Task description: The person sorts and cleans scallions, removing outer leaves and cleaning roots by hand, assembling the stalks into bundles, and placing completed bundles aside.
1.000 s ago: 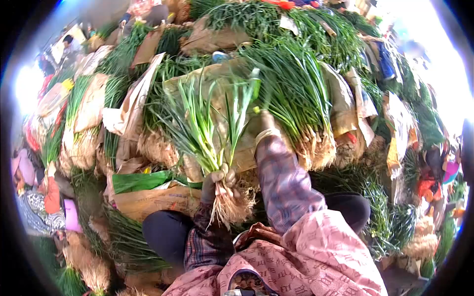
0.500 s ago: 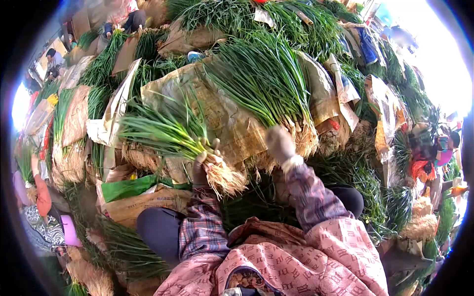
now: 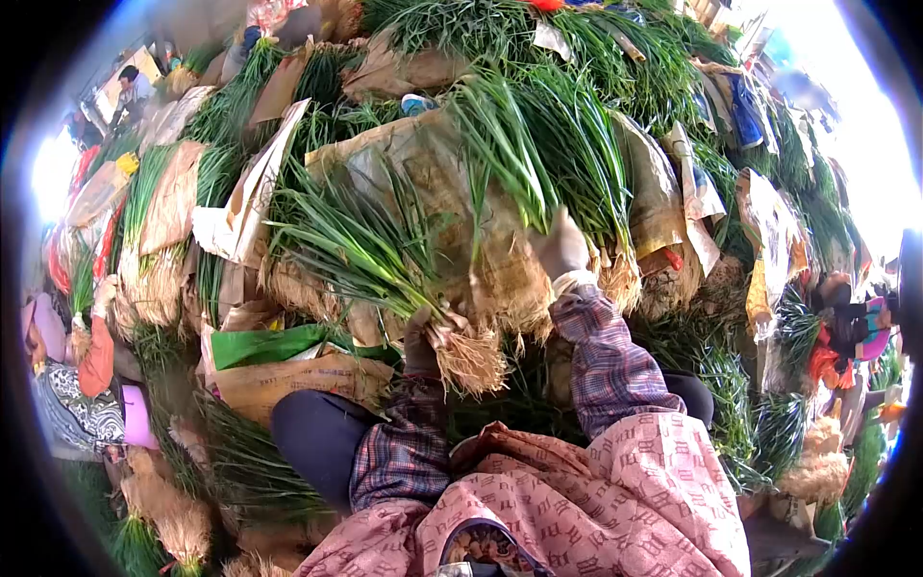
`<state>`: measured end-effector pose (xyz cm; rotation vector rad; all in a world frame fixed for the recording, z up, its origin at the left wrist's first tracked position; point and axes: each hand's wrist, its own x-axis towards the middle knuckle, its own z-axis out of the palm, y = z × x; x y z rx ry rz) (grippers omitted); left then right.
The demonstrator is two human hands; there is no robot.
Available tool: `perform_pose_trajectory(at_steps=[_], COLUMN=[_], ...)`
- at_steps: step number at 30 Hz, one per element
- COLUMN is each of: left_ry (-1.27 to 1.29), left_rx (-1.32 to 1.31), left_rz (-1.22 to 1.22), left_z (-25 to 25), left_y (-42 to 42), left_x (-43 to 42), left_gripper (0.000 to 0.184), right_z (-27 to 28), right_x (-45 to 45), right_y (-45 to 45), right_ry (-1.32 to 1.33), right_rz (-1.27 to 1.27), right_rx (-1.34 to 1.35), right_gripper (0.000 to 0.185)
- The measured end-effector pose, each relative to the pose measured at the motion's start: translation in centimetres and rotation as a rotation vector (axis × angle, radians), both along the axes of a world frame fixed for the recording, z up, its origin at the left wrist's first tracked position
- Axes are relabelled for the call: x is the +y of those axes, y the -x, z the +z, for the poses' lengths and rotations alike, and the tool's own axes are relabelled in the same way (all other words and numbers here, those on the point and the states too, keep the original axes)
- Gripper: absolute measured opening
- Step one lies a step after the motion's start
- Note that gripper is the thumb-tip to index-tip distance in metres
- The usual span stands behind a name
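My left hand point(image 3: 420, 344), in a dark glove, is closed round the base of a bunch of spring onions point(image 3: 370, 252). Their leaves fan up and left, and the pale tangled roots point(image 3: 471, 361) hang to the right of the fist. My right hand point(image 3: 562, 246), in a greyish glove, is closed on the lower stalks of a few spring onions point(image 3: 505, 144). Those lean left of a larger pile of spring onions point(image 3: 577, 135), whose roots point(image 3: 620, 279) lie just right of the hand. Beneath both bunches spreads a brown sacking sheet point(image 3: 385, 159).
Bundles of spring onions point(image 3: 163, 240) wrapped in paper and sacking surround me. A green and tan bag point(image 3: 279, 351) lies by my left knee. Other people sit nearby, one at the left with an orange sleeve point(image 3: 97, 359). Loose greens point(image 3: 711, 385) lie at my right.
My right hand has closed on some stalks, which now stand apart to the left of the pile. The left-hand bunch stays held, and the view has shifted slightly.
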<state>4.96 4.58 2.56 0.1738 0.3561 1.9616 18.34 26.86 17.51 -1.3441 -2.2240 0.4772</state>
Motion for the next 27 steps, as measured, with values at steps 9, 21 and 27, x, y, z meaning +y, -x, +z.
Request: perform_pose_trajectory(at_steps=[9, 21, 27], left_ry=[0.298, 0.018, 0.25], left_rx=[0.324, 0.158, 0.072], left_rz=[-0.111, -0.173, -0.094], left_z=[3.4, 8.1, 7.4], left_y=[-1.3, -3.2, -3.1], left_x=[-2.8, -3.1, -3.3], left_gripper=[0.033, 0.033, 0.03], right_z=[-2.2, -6.4, -6.3], right_x=[-9.3, -8.7, -9.7], right_y=[0.0, 4.5, 4.8], right_ry=[0.668, 1.636, 1.392], right_rz=[0.292, 0.36, 0.023], right_rx=[0.163, 1.156, 1.025], right_gripper=[0.046, 0.028, 0.019])
